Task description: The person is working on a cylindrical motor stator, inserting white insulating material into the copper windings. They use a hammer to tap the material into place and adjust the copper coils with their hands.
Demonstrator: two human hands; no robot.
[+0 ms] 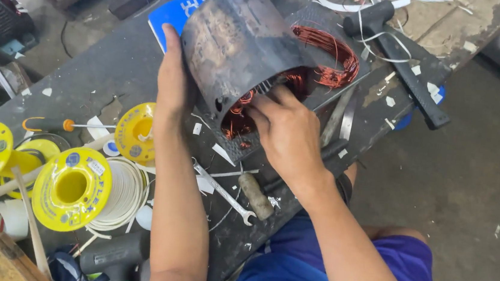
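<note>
Stator housing (240,49) rested on the tabletop (117,68); my left hand (173,82) clamped its outer wall while my right hand (284,128), fingers pinched, worked copper windings (240,118) inside, best teased gently.

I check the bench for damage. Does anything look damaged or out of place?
Yes. The motor stator held by both hands looks scorched and rusty, and white paper scraps lie scattered over the workbench.
</note>
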